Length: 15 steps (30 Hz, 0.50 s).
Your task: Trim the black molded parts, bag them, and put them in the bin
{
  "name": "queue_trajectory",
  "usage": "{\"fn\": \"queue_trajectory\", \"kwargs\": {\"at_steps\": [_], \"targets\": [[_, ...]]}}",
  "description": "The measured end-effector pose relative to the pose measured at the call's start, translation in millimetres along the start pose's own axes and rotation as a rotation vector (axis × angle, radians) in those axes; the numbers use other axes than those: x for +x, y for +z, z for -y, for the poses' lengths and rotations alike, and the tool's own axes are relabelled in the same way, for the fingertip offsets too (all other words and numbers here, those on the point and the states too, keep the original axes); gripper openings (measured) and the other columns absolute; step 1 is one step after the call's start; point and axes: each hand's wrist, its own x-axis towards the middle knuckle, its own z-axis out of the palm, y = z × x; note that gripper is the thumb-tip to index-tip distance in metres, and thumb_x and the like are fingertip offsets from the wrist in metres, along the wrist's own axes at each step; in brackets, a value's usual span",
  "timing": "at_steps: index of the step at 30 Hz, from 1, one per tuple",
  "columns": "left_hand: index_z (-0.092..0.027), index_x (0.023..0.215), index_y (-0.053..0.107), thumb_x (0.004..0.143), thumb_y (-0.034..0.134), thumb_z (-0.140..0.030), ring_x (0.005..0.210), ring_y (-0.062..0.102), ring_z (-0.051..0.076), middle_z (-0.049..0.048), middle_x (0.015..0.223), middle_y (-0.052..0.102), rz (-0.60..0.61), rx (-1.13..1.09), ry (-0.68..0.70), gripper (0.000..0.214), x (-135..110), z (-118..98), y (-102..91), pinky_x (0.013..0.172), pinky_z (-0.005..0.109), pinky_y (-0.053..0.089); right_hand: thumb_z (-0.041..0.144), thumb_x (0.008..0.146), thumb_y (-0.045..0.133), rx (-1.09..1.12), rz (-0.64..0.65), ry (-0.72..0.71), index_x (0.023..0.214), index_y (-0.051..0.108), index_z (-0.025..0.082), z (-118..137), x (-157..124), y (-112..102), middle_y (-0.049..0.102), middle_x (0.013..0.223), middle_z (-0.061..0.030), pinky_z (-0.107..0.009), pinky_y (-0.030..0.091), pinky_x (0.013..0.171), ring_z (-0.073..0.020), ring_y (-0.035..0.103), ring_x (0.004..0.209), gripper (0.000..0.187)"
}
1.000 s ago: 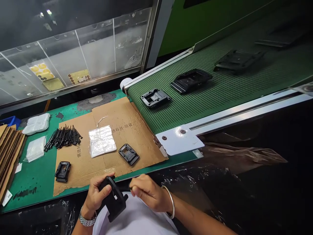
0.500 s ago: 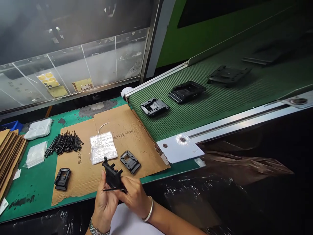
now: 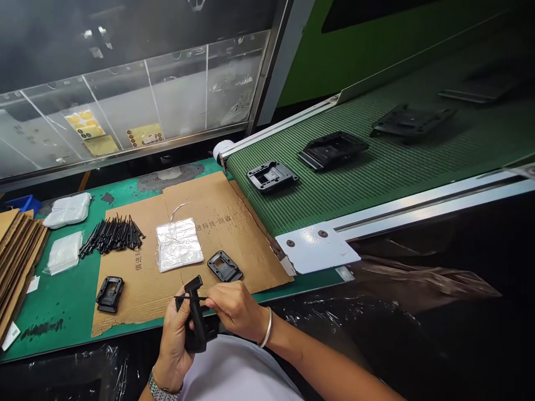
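My left hand is wrapped round a black plastic bracket, held tilted on its edge in front of my body. A thin black pin lies across the upper part of the bracket. My right hand pinches the pin's right end between thumb and fingers. Its tip reaches past the bracket near my left thumb; I cannot tell how far it sits inside. Just beyond my hands, a black plastic frame rests on the cardboard sheet, and another black frame is at its left end.
Black pins lie heaped beside a stack of clear plastic bags. More white bags and stacked cardboard are at the left. A green conveyor belt carries several black parts on the right, with a white plate at its corner.
The bracket has been turned in my left hand and brought lower. My right hand has moved off its side and now grips the pin across it. The view has shifted slightly.
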Motion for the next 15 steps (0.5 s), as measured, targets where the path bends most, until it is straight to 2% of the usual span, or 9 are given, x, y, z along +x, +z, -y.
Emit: {"fn": "queue_trajectory", "kwargs": {"at_steps": [5, 8, 10, 13, 15], "targets": [[-0.016, 0.079, 0.056, 0.057, 0.074, -0.034, 0.043, 0.040, 0.003, -0.0070, 0.054, 0.047, -0.075, -0.004, 0.001, 0.034, 4.5, -1.3, -10.2, 0.038, 0.013, 0.031, 0.027, 0.092, 0.021, 0.010, 0.108, -0.121, 0.055, 0.041, 0.019, 15.9, -19.1, 1.6, 0.045, 0.046, 0.0010, -0.027, 0.020, 0.043, -0.0109, 0.036, 0.042, 0.043], [-0.018, 0.088, 0.056, 0.061, 0.071, -0.036, 0.041, 0.037, 0.003, -0.0083, 0.052, 0.044, -0.071, 0.028, 0.023, 0.037, 5.0, -3.2, -14.0, 0.038, 0.014, 0.030, 0.031, 0.093, 0.017, 0.103, 0.139, -0.182, 0.055, 0.041, 0.019, 21.1, -27.4, 1.0, 0.045, 0.046, 0.0007, -0.026, 0.021, 0.043, -0.0111, 0.037, 0.042, 0.047], [-0.019, 0.098, 0.055, 0.064, 0.068, -0.038, 0.042, 0.038, 0.003, -0.0077, 0.055, 0.046, -0.049, 0.048, 0.076, 0.041, 4.8, -3.1, -14.6, 0.039, 0.014, 0.031, 0.032, 0.093, 0.013, 0.175, 0.069, -0.086, 0.058, 0.041, 0.019, 22.3, -26.9, -0.8, 0.045, 0.048, 0.0004, -0.026, 0.024, 0.045, -0.0110, 0.038, 0.044, 0.048], [-0.021, 0.113, 0.049, 0.066, 0.066, -0.038, 0.042, 0.039, 0.004, -0.0071, 0.056, 0.047, 0.010, 0.062, 0.134, 0.052, 4.0, -0.7, -13.8, 0.040, 0.015, 0.031, 0.031, 0.093, 0.017, 0.200, -0.054, 0.134, 0.060, 0.040, 0.019, 24.3, -18.7, -2.5, 0.042, 0.049, 0.0015, -0.024, 0.025, 0.046, -0.0101, 0.037, 0.045, 0.042], [-0.023, 0.120, 0.043, 0.068, 0.064, -0.037, 0.042, 0.038, 0.004, -0.0075, 0.054, 0.045, 0.044, 0.074, 0.154, 0.057, 2.5, 1.3, -13.7, 0.040, 0.015, 0.030, 0.030, 0.093, 0.020, 0.196, -0.052, 0.192, 0.059, 0.038, 0.019, 26.2, -13.2, -1.1, 0.039, 0.049, 0.0024, -0.023, 0.024, 0.045, -0.0095, 0.035, 0.044, 0.040]]}}
